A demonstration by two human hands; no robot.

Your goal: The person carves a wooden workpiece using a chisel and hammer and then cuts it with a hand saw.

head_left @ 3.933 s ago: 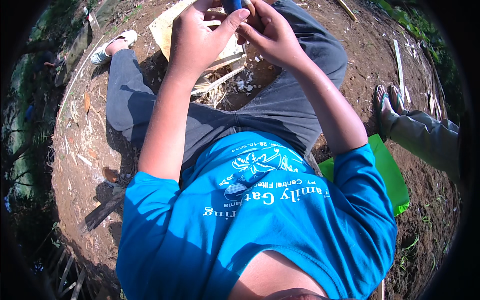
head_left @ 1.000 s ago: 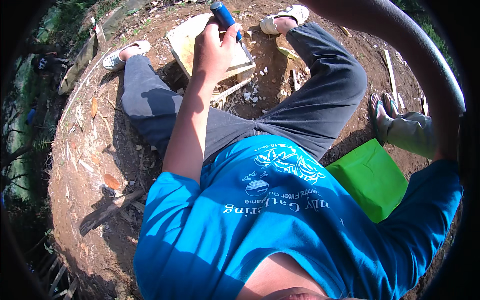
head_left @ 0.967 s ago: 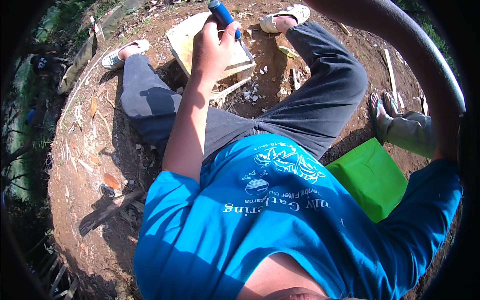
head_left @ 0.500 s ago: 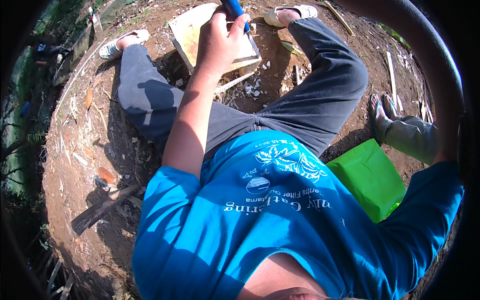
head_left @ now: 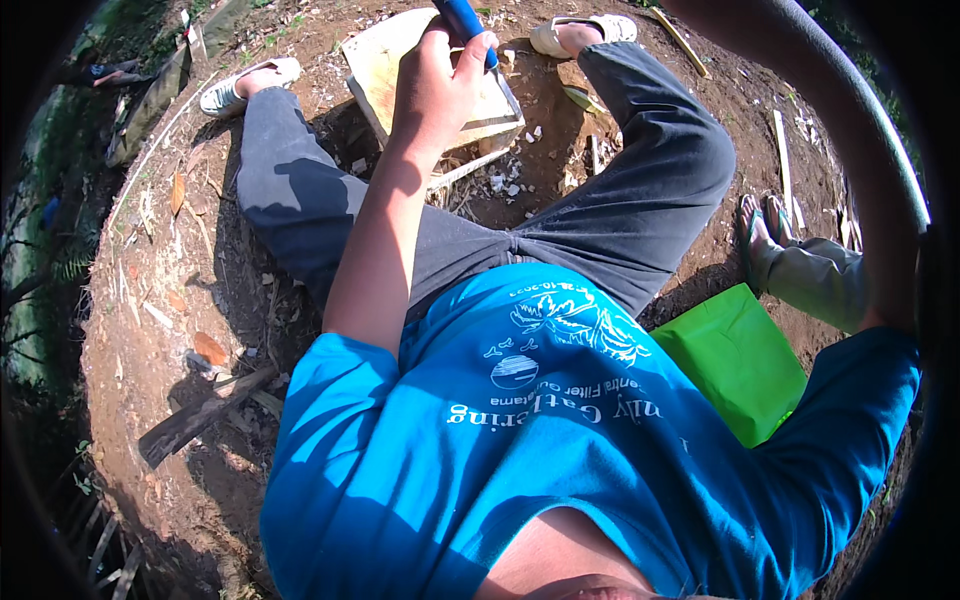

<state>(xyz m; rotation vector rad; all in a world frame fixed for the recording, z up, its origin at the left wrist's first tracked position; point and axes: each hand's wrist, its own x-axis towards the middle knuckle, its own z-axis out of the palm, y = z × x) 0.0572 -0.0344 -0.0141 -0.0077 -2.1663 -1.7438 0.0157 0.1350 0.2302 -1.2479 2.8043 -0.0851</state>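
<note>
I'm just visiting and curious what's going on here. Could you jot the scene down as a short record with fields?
Setting: bare dirt ground, outdoors, sunlit
Posture: person seated, legs spread
Left hand: gripping a blue-handled tool
Under the left hand: pale wooden block between the legs
Right hand: arm raised to the right, hand out of view
Beside person: green flat sheet
Nearby: another person's sandalled feet

Left hand (head_left: 435,85) wrapped round blue handle (head_left: 463,18) over pale wood block (head_left: 385,70); right hand out of frame
</note>
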